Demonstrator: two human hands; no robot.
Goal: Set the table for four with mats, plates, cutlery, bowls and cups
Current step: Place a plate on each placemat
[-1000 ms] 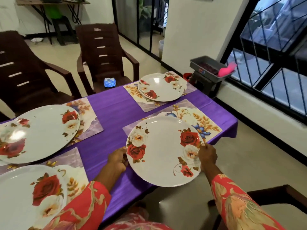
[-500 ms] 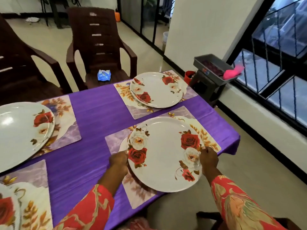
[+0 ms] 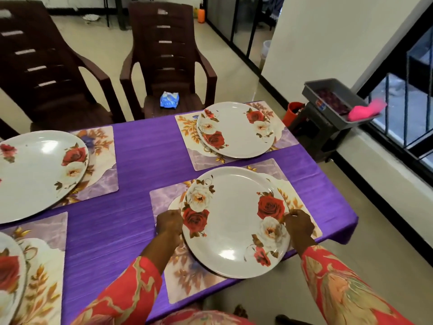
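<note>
At the far left edge of the table, a plate is seen partly cut off on its mat, and beyond it a second plate lies on another mat with its rim overhanging the mat's near side. Towards the middle, the left hand is curled round the left rim of the nearest plate, and the right hand pinches its right rim — so the plate is gripped by both hands. This plate rests over the near-right mat, shifted toward that mat's far right part, with much of the near left corner left bare. Further right and back, a fourth plate sits on the far-right mat. The step in hand is judged to be the seating of the last of four plates; no cutlery, bowls or cups are seen on the table, so the task is perhaps under halfway. What is called for next is a small centring of the plate, a release by both hands, and then the fetching of cutlery. Compared with a second ago, the plate has been carried from beyond the table's near edge inward onto the mat — and the view has swung rightward, so the left-hand plates are now seen less fully.
</note>
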